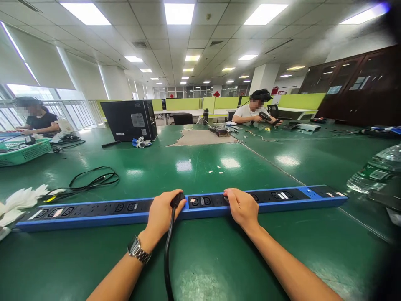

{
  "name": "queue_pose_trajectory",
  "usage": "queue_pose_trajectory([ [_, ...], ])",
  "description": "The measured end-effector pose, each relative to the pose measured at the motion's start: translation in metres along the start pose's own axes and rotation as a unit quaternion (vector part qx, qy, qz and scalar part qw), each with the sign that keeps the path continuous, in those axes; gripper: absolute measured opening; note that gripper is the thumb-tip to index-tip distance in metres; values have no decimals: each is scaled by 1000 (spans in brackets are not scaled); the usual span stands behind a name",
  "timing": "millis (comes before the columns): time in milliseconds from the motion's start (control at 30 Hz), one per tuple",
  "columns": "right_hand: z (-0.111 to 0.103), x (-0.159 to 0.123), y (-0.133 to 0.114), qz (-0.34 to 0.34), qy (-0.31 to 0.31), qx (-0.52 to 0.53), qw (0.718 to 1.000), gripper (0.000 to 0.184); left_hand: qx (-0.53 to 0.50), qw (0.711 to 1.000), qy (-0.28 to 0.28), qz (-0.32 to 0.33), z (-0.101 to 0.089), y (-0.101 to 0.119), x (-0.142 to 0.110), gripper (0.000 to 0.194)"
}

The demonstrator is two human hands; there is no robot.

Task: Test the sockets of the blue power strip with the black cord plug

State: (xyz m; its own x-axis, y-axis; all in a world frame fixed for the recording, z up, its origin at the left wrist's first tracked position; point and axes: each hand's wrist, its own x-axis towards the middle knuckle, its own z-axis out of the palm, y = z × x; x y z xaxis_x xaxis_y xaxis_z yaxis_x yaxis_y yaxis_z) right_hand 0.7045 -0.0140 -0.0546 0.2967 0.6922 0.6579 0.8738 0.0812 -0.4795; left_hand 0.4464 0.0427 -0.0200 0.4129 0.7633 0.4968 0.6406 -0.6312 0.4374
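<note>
A long blue-and-black power strip [200, 210] with several sockets lies across the green table in front of me. My left hand [164, 209] is closed on a black cable plug [178, 200], held at the strip just left of its middle. From that plug a thick black cable [167, 259] hangs down toward the bottom of the view. Further right, my right hand [241, 205] has its fingers curled over the strip and grips it. Its fingertips are partly hidden, so I cannot tell if they also hold something small.
Behind the strip's left end lies a coiled thin black cable [94, 179], near crumpled white material [21, 205]. A plastic bottle [376, 169] lies at the right. Farther back are a black computer case [130, 120], a green basket [26, 152] and two people.
</note>
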Motion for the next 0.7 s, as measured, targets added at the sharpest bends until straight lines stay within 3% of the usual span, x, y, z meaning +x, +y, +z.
queue_pose_trajectory([
  [200, -1, 1, -2, -14, -4, -22, 1000, 37, 86, 996, -9, 24, 4, 6, -4, 28],
  [267, -1, -4, -12, -60, -13, -14, 998, 30, 99, 995, -20, 23, 5, 8, -5, 30],
  [400, 18, -16, -58, -216, -81, 11, 973, 47, 60, 995, -71, 27, -2, 0, -7, 65],
  [467, 34, -15, -88, -220, -102, -7, 970, 53, 87, 992, -90, 13, -7, -7, -9, 80],
  [533, 42, -5, -114, -205, -109, -16, 973, 37, 131, 987, -89, -10, -9, -12, -11, 79],
  [600, 34, 14, -128, -179, -58, 33, 982, 28, 151, 984, -87, -22, -9, -15, -13, 77],
  [633, 23, 24, -128, -150, 3, 81, 985, 32, 152, 984, -88, -21, -9, -15, -14, 77],
  [700, -3, 43, -117, -44, 192, 161, 967, 37, 148, 985, -88, -17, -8, -15, -14, 80],
])
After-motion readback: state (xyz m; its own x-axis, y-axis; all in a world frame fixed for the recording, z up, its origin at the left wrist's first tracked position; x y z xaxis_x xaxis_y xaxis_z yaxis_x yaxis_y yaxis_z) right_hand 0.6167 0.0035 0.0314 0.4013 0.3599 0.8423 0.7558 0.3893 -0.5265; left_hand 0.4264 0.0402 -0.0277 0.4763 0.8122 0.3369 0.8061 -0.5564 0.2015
